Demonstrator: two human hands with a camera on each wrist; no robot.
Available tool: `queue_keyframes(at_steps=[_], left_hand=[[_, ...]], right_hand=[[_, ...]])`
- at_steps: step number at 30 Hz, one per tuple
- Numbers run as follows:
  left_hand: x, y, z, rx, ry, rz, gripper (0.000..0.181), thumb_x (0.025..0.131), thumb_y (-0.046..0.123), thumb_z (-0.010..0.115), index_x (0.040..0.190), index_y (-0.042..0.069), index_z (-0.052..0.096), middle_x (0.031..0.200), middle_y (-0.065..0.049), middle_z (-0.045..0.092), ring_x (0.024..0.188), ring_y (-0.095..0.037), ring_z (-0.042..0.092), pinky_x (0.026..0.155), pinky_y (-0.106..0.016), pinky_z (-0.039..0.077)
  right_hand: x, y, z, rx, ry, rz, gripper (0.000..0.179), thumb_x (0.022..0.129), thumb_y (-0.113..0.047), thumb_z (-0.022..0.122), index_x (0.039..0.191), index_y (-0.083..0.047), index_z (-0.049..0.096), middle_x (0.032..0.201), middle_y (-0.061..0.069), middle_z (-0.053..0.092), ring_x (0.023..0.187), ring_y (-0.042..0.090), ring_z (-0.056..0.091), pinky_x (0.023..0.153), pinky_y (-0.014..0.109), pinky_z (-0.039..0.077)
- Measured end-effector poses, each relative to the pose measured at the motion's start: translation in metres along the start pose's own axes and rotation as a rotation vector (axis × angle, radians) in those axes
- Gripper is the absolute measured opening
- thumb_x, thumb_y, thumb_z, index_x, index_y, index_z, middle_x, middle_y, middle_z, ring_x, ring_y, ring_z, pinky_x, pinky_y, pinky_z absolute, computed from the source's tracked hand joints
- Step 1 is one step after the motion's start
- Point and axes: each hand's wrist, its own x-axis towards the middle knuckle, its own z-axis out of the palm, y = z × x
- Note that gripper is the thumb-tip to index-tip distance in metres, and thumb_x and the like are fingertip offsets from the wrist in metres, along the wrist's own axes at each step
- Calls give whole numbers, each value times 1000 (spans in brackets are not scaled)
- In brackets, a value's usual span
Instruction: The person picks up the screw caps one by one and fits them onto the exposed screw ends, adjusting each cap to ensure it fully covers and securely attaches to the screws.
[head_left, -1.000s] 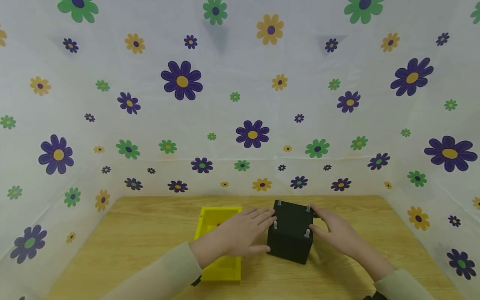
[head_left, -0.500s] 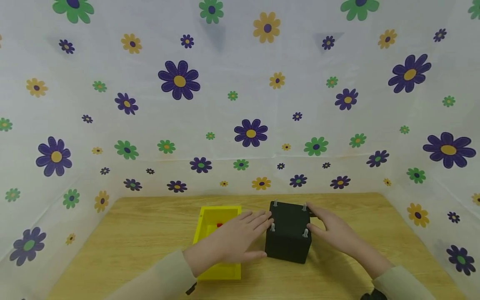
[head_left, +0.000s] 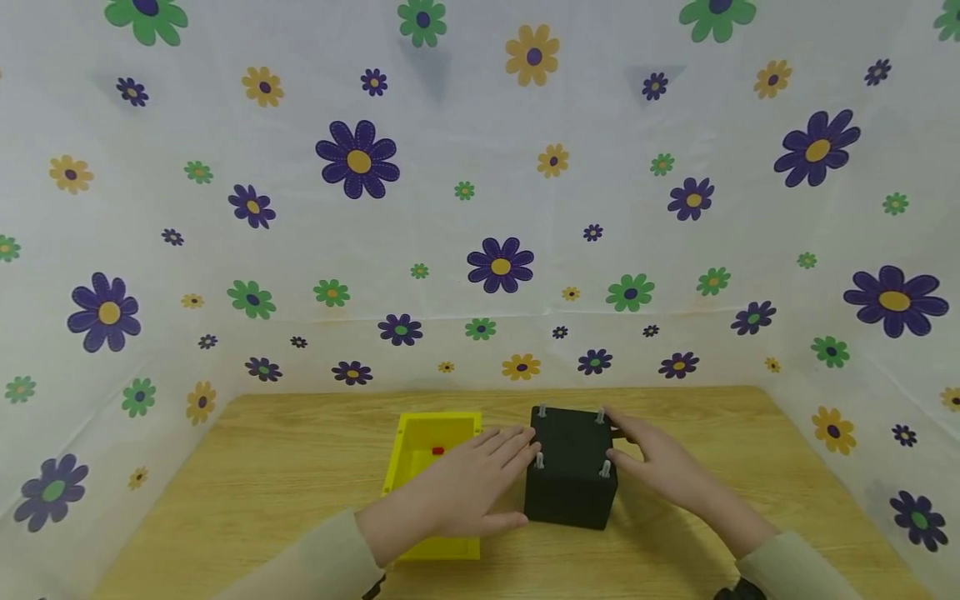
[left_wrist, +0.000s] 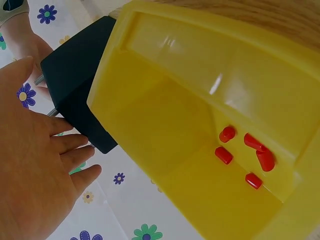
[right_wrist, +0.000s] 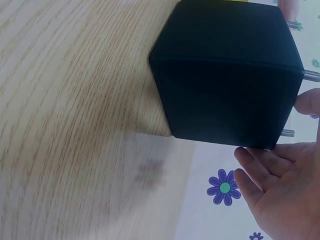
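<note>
A black box [head_left: 572,492] stands on the table, and several metal bolts [head_left: 539,461] stick up from its top near the corners. Straight fingers of my left hand [head_left: 468,487] reach across the yellow bin to the box's left side. On the right, my right hand [head_left: 667,471] touches the box, its fingers toward the back corner and its thumb close to a front bolt. Relaxed fingertips rest at the box's edge in the right wrist view. Inside the yellow bin [left_wrist: 150,125], several small red caps [left_wrist: 253,180] lie loose; my forearm hides part of the bin in the head view.
The wooden table [head_left: 300,467] is enclosed at the back and sides by a white flower-printed cloth [head_left: 442,225]. Close beside the black box, on its left, stands the bin. Black straps [head_left: 738,590] show at the wrists.
The black box has slid slightly left and turned a little, so its front edge sits squarer to the view. Both hands have moved along with it.
</note>
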Motion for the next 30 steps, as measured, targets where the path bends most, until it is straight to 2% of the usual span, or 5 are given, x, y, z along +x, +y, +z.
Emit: queue_keyframes(at_steps=[3, 21, 30], left_hand=[[-4, 0, 0, -29, -1, -3, 84, 106, 63, 48, 170, 14, 24, 179, -4, 20, 166, -23, 23, 135, -45, 25], [-22, -2, 6, -72, 18, -5, 84, 106, 65, 47, 170, 16, 23, 179, -3, 19, 166, -23, 22, 134, -46, 26], [-26, 0, 5, -72, 30, -13, 83, 106, 63, 48, 169, 15, 26, 178, -4, 21, 165, -25, 24, 134, -45, 27]], right_hand=[[1, -1, 1, 11, -9, 3, 69, 108, -32, 60, 162, 3, 35, 158, 30, 50, 136, 49, 58, 113, 67, 48], [5, -9, 6, 149, -59, 14, 70, 108, -31, 61, 163, 3, 34, 159, 33, 46, 135, 53, 58, 112, 67, 48], [7, -8, 10, 160, -45, -12, 67, 107, -26, 63, 160, 6, 37, 153, 33, 52, 127, 47, 64, 108, 62, 53]])
